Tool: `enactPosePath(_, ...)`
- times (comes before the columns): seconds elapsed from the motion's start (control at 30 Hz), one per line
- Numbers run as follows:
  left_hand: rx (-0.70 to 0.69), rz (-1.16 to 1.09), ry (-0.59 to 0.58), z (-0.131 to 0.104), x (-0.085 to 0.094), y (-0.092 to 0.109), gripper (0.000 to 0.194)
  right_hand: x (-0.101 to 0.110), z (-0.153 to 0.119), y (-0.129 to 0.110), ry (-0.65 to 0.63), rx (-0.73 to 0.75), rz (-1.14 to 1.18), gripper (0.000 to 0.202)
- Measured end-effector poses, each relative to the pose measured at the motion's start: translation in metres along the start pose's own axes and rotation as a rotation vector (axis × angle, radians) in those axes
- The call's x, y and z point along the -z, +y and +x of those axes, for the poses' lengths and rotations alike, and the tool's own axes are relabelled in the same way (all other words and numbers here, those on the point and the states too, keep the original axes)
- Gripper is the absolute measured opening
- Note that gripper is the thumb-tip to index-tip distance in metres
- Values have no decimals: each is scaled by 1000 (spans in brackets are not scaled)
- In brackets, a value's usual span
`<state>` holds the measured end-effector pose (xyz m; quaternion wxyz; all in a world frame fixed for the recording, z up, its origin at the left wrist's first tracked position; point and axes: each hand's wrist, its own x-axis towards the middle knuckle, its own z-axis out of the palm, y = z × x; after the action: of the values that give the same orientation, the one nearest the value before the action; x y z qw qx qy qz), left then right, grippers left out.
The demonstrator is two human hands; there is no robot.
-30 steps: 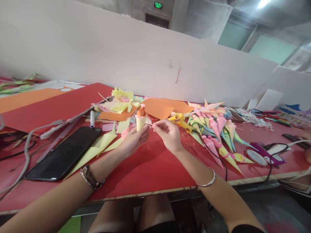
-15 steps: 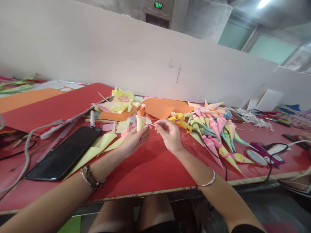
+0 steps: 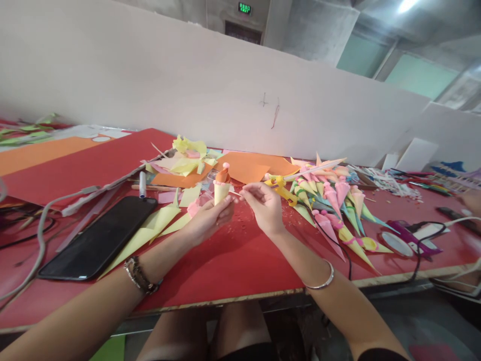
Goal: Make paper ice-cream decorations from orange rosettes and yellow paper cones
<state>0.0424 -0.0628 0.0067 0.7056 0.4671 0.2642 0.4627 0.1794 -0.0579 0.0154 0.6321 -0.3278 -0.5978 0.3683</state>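
My left hand (image 3: 209, 219) is closed around a pale yellow paper cone (image 3: 221, 194), held upright above the red table (image 3: 233, 271). Pink trim rings the cone's rim, and an orange paper piece (image 3: 223, 175) with a small pink ball rises out of it. The cone's lower end is hidden by my fingers. Close to its right side, my right hand (image 3: 266, 209) pinches the end of a thin pink strip (image 3: 235, 193) that reaches toward the cone. Whether the strip's far end touches the cone I cannot tell.
A yellow glue gun (image 3: 280, 186) lies behind my right hand. Several finished paper cones (image 3: 334, 195) are heaped to the right, with a dark cable beside them. On the left are a black phone (image 3: 98, 238), a marker (image 3: 143, 184) and paper sheets. A pale partition (image 3: 225, 85) stands behind.
The paper cone and my left hand have shifted slightly right. My right hand has also moved a little right, still pinching the strip.
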Motion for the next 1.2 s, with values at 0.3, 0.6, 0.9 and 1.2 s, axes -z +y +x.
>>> enactPosePath(0.3, 14, 14, -42, 0, 2, -2, 21, 4, 0, -1, 54, 44, -89, 17)
enactPosePath(0.6, 5, 67, -72, 1, 2, -4, 24, 0, -1, 2, 5, 57, -33, 14)
enactPosePath(0.9, 19, 170, -99, -1, -1, -3, 33, 1, -5, -8, -9, 312, -222, 6)
enactPosePath(1.2, 21, 244, -115, -5, -7, -4, 35, -1, -7, -6, -45, 278, -246, 9)
